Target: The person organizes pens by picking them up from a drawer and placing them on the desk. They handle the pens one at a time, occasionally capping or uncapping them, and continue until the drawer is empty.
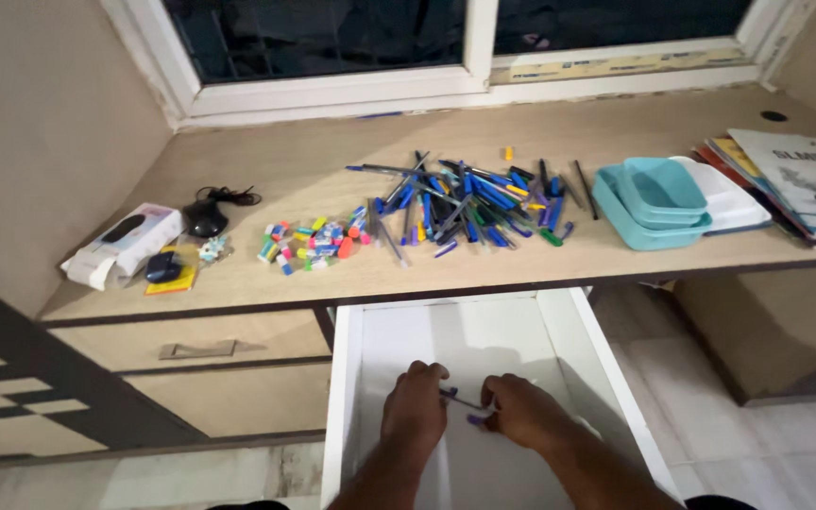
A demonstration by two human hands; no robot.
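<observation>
Head view: both hands reach down into an open white drawer (578,340) under the table (266,170). The left hand (415,406) and right hand (521,411) are close together, each with fingers pinched on one end of a thin pen (465,401) held just above the drawer's floor. Up on the table lie a heap of pens (469,203), small erasers (309,244) and stacked teal containers (654,203).

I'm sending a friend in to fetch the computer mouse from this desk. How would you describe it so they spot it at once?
Start at the wooden desk under the window and go to its left end, near the side wall. The mouse lies behind the white box and left of the small colourful erasers. It is the only rounded black thing there, with its dark cable bunched just behind it.
</observation>
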